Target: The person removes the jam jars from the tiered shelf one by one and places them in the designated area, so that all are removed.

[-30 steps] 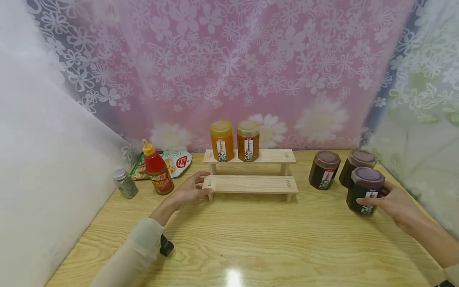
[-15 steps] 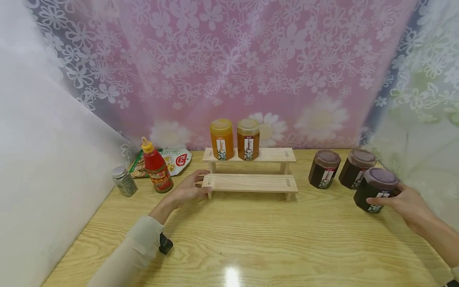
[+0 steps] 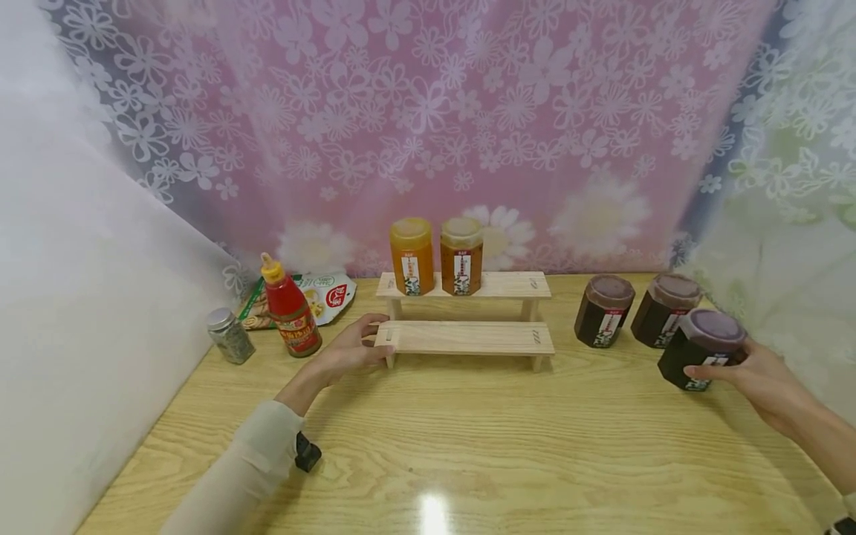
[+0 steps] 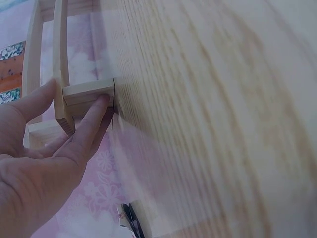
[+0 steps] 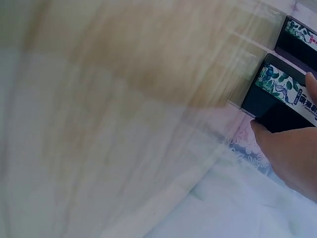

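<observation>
My left hand [image 3: 351,353] holds the left end of a two-step wooden display stand [image 3: 468,338]. In the left wrist view, the thumb lies on the lower step's board while the fingers [image 4: 86,131] reach under it to the leg. At the right, my right hand [image 3: 769,386] grips a dark hexagonal jar [image 3: 682,358] with a purplish lid, thumb across its front. The jar leans a little in the head view, and its white label [image 5: 277,84] shows in the right wrist view. Two similar dark jars, one left [image 3: 602,319] and one right [image 3: 655,321], stand just behind it.
On the upper step stand an orange jar [image 3: 413,273] and an amber jar [image 3: 461,271]. A red sauce bottle [image 3: 294,319], a small silver-capped shaker [image 3: 231,338] and a food packet [image 3: 331,297] stand at the left. Flowered cloth [image 3: 428,148] hangs behind the table [image 3: 428,431].
My right hand has shifted the dark jar rightward, uncovering more of the jar behind it, and has barely moved over the last half second. My left hand stays on the stand.
</observation>
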`<state>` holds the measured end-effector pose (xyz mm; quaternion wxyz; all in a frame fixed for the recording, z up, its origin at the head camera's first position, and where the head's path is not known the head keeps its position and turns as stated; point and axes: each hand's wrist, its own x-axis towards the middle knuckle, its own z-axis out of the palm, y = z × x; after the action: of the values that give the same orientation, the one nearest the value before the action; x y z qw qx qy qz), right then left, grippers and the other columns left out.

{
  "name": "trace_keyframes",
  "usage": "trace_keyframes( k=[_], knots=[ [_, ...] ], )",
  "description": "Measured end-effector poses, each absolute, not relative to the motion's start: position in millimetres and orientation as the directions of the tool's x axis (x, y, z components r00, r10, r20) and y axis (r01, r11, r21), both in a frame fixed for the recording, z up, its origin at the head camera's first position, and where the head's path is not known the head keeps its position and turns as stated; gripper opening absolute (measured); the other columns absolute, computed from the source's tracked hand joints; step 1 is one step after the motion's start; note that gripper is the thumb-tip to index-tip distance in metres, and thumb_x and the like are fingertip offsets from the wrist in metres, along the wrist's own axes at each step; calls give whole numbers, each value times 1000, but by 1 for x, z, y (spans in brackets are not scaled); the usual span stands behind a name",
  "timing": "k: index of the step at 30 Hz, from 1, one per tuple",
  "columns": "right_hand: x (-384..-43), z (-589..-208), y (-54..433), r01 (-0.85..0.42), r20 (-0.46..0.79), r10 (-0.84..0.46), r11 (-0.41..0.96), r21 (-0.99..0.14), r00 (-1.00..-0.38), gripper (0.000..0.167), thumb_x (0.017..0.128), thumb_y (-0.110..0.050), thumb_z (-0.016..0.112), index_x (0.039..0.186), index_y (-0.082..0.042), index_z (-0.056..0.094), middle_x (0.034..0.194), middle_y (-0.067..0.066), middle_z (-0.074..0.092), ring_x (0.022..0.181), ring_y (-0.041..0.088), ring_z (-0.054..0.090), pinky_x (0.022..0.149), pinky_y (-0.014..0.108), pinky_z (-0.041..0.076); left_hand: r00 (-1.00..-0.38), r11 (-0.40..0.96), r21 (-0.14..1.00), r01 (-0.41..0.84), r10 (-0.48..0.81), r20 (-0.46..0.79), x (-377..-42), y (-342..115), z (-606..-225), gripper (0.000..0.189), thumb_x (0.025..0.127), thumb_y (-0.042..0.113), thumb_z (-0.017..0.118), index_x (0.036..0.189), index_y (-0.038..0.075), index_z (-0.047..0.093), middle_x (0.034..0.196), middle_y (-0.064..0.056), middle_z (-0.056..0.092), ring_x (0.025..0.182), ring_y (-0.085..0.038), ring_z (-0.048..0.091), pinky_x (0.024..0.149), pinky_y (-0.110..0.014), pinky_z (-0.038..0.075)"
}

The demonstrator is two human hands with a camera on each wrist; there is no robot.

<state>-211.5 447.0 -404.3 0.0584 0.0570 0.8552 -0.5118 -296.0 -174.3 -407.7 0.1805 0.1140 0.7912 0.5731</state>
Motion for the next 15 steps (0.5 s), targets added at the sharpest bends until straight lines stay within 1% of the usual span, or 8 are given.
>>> trace_keyframes(
  k=[3,6,9,13,14,15],
  knots=[
    [-213,-404,449,166,-174,26,463,-870,-984,110,102,-27,70,159,7,-18,162,38,-20,147,59,-16,116,77,7,-911,317,948,-33,382,-159,-296,-174,-408,71,101,10,70,160,8,30,160,-25,34,137,-41,50,103,-45,56],
    [-213,-403,449,162,-173,18,463,-872,-985,110,102,-27,70,159,7,-17,162,39,-19,147,60,-15,115,78,7,-911,316,948,-33,381,-159,-296,-174,-408,71,101,10,69,160,8,30,160,-24,34,137,-40,50,102,-44,56],
    [-213,-402,449,143,-156,10,469,-872,-988,107,103,-28,69,161,7,-14,163,40,-12,147,61,-9,115,78,10,-909,312,950,-28,388,-154,-295,-174,-408,72,101,10,69,160,8,29,160,-25,34,138,-41,50,102,-45,56],
    [-212,-395,449,125,-132,20,491,-862,-991,105,105,-33,65,160,7,-15,162,43,-4,146,63,1,114,77,14,-906,312,950,-28,393,-156,-295,-174,-408,72,101,11,69,161,8,28,161,-25,31,139,-42,48,104,-46,55],
    [-212,-392,449,116,-118,28,515,-849,-993,103,105,-34,64,160,8,-13,161,44,1,147,60,11,115,73,22,-906,314,949,-26,393,-155,-295,-175,-408,72,101,12,69,161,8,28,162,-25,31,140,-42,48,104,-46,55],
    [-211,-390,449,105,-102,35,534,-839,-994,102,106,-34,63,161,8,-12,160,44,7,146,51,26,116,63,31,-907,318,948,-26,391,-156,-296,-175,-408,72,101,12,69,161,9,28,162,-25,31,140,-42,48,104,-46,55]
  ],
)
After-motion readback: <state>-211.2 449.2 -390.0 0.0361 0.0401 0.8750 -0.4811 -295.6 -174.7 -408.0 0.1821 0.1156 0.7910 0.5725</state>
